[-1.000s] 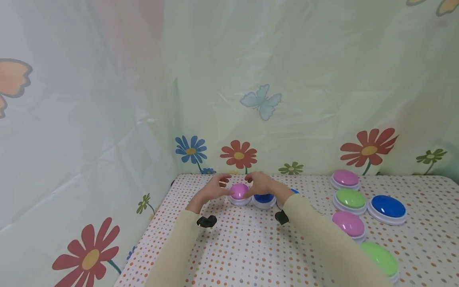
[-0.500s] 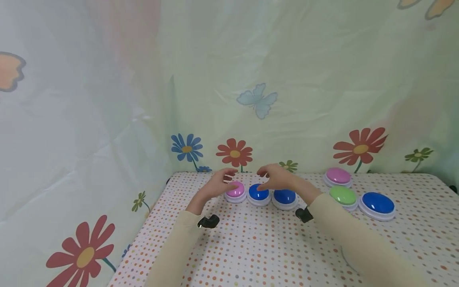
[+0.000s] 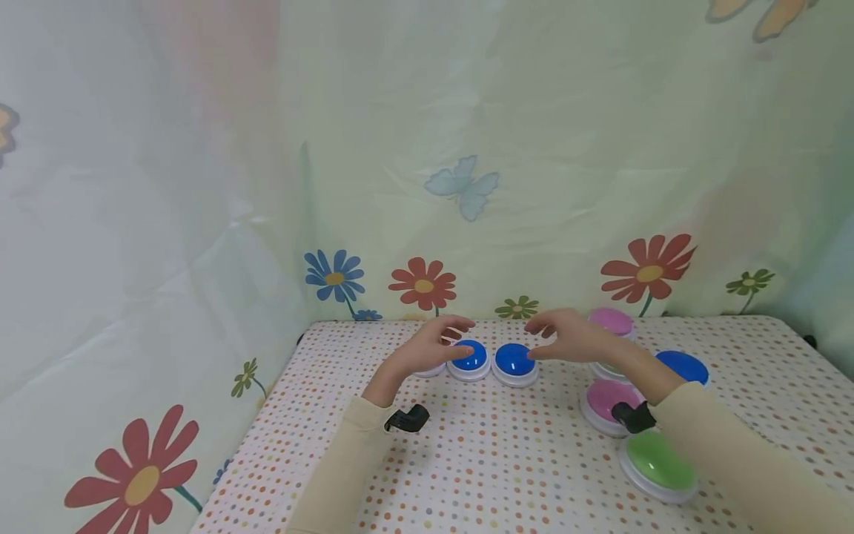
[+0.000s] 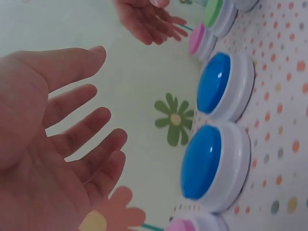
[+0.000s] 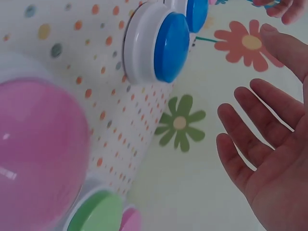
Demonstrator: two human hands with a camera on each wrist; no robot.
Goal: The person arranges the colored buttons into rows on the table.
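Observation:
My left hand (image 3: 434, 345), fingers spread and slightly bent, hovers by a blue-domed push button (image 3: 475, 354) with a white base. In the left wrist view its palm (image 4: 29, 144) holds nothing and stands apart from the buttons. Just right of that button sits a second blue push button (image 3: 512, 359). My right hand (image 3: 572, 337) is in the air at its right side; the right wrist view shows the hand (image 5: 274, 139) empty, with loosely extended fingers. A pink push button (image 4: 182, 225) ends the row on the left, mostly hidden behind my left hand in the head view.
On the right, near and under my right forearm, are a pink button (image 3: 607, 399), a green button (image 3: 657, 460), another pink button (image 3: 610, 320) and a blue button (image 3: 683, 365). They stand on a dotted tablecloth (image 3: 467, 460). A flowered curtain (image 3: 534, 245) hangs behind.
Both hands have moved right along the row: the left from the pink button to the first blue one, the right past the second blue one. The head view has turned slightly right.

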